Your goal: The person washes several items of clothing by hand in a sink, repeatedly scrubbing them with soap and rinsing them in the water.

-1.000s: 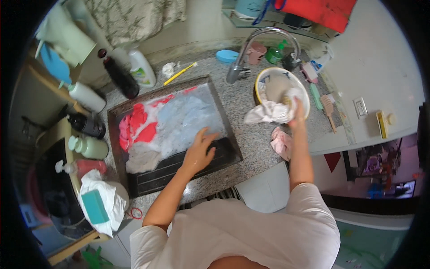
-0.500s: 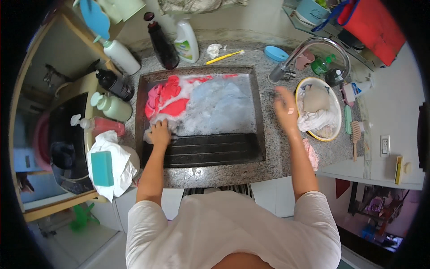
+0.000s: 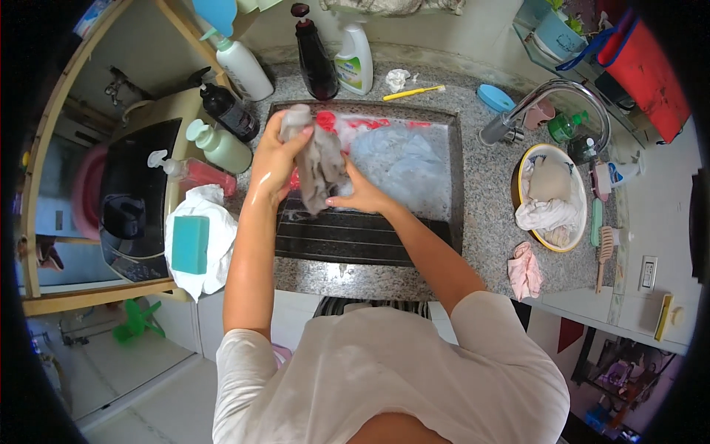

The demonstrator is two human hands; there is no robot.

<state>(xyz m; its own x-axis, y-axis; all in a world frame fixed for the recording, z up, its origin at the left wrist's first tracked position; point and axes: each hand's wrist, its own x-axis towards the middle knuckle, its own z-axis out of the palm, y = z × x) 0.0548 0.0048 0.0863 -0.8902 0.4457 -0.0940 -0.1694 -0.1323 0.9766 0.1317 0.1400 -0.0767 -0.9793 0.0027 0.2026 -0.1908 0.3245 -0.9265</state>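
A wet, crumpled grey cloth [image 3: 319, 166] hangs over the left part of the stone sink [image 3: 457, 177]. My left hand [image 3: 274, 159] grips its upper left side, thumb across the front. At the lower right edge, my right hand [image 3: 362, 190] holds it between thumb and fingers. Behind the cloth, red fabric [image 3: 325, 120] shows in part; the rest is hidden by the cloth and hands. Light blue fabric [image 3: 399, 159] soaks in the sudsy water to the right. A black ridged washboard slope [image 3: 347, 240] lies along the sink's near side.
Right of the sink stand a chrome faucet [image 3: 547, 89], a yellow-rimmed basin [image 3: 583, 214] of light cloths and a pink cloth [image 3: 524, 271]. Bottles, including a dark one [image 3: 314, 63], line the left and back. A teal sponge [image 3: 190, 245] rests on white cloth at left.
My left hand has lifted the grey cloth out of the suds. My right hand has come from beside the basin to the cloth. The view has shifted left.
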